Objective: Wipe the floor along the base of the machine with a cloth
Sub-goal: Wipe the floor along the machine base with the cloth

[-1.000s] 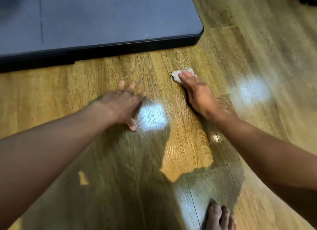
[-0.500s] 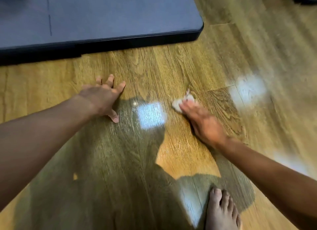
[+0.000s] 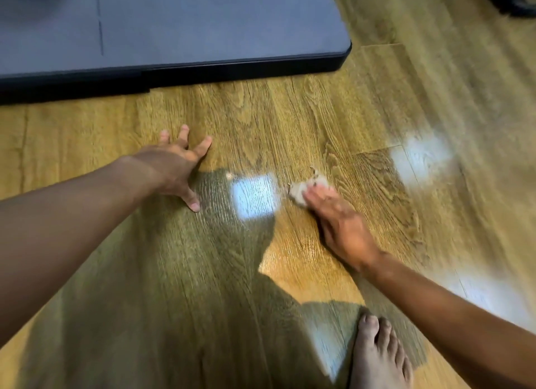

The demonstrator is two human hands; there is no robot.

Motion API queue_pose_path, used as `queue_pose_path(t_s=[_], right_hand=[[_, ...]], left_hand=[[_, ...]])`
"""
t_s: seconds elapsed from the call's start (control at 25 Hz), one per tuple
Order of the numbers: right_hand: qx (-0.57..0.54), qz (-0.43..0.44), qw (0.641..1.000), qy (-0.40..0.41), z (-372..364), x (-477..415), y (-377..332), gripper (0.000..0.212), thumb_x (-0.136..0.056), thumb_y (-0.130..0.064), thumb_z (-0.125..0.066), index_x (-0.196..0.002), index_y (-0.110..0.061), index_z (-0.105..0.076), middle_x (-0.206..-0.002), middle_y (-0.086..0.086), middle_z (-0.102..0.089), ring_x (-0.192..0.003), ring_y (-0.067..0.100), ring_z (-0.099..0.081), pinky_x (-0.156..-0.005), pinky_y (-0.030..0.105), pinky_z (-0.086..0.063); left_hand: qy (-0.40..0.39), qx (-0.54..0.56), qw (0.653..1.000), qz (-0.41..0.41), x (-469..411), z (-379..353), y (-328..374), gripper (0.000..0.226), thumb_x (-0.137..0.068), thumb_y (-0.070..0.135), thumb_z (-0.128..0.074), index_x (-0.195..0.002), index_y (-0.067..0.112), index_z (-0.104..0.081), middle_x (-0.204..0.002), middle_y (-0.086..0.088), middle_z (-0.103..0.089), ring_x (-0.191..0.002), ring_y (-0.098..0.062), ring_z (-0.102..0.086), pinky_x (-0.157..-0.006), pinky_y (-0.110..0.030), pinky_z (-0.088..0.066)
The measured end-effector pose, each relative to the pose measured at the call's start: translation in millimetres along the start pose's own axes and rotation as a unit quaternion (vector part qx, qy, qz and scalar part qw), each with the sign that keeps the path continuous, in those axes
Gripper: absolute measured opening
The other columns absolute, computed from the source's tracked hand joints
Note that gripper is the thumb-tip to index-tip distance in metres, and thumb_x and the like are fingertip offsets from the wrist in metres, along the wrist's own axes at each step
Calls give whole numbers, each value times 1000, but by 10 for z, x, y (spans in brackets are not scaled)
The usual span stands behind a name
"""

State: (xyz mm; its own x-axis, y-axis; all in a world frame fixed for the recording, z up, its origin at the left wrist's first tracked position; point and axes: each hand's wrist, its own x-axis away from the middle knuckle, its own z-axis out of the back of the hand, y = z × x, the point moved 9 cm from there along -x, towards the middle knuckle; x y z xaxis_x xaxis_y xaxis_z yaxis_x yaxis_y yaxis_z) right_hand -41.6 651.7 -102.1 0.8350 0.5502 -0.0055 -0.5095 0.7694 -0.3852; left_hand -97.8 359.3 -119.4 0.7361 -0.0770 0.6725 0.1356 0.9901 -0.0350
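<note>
**Cloth mid-stroke on the boards, short of the machine's edge**

A small crumpled cloth (image 3: pixel 317 182) lies on the wood-grain floor (image 3: pixel 290 118), right of centre. It is well apart from the black base (image 3: pixel 232 69) of the grey machine (image 3: pixel 203 26), which runs across the far left. The right hand (image 3: pixel 339 226) presses down on the cloth's near side with fingers laid out fairly straight. Its grip is open, flat on the cloth rather than curled round it, though motion blur softens the fingertips. To the left, the left hand (image 3: pixel 171 168) is planted on the floor with fingers splayed. Its grip is also open and holds nothing, and it seems to serve as a prop for the crouching person. A bright patch of light (image 3: pixel 253 195) shines off the boards between the two hands. A bare foot (image 3: pixel 380 356) stands at the near right.

The step in hand looks like a wiping stroke over open boards, not yet the strip beside the machine. The next move calls for pushing the cloth far, up against the base, then drawing it sideways along that edge. It needs steady downward pressure so the small cloth does not slide out from under the flat fingers. The left hand may have to shift for balance.
</note>
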Motion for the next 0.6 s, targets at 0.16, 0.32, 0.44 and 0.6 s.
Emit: queue_pose_path(t_s=[0.16,0.32,0.44,0.6], right_hand=[[3,291,949,-122,-199,508,-546,67,-82,5,-61,-142,-15,-41,-149,4,-38,-139,20,-33,-112,43,-32],[15,113,992,-54,60,-484,-111,46,-96,-16,-45,-142,-18,-38,-147,4,-38,-135,16,-34,-108,45,-38],[-15,45,999,-13,-41,-436,-183,44,-102,-33,-27,-145,-28,-29,-148,1,-36,-137,14,-31,-108,41,-37],[-24,262,957,-121,-235,-53,-574,58,-92,-7,-52,-144,-23,-33,-148,2,-39,-138,17,-34,-111,38,-34]], left_hand=[[-9,4,1000,7,17,16,49,142,-52,63,-79,-142,39,27,-152,-9,30,-141,-42,11,-108,-60,-23],[-14,4,1000,4,18,40,70,141,-53,62,-79,-143,38,28,-151,-11,31,-141,-43,11,-108,-59,-23],[-11,-5,1000,-1,34,18,53,140,-54,64,-77,-142,38,29,-151,-10,31,-141,-42,11,-108,-58,-25],[-6,-15,1000,-3,-14,20,71,141,-52,65,-76,-144,34,26,-153,-13,26,-141,-45,5,-106,-54,-29]])
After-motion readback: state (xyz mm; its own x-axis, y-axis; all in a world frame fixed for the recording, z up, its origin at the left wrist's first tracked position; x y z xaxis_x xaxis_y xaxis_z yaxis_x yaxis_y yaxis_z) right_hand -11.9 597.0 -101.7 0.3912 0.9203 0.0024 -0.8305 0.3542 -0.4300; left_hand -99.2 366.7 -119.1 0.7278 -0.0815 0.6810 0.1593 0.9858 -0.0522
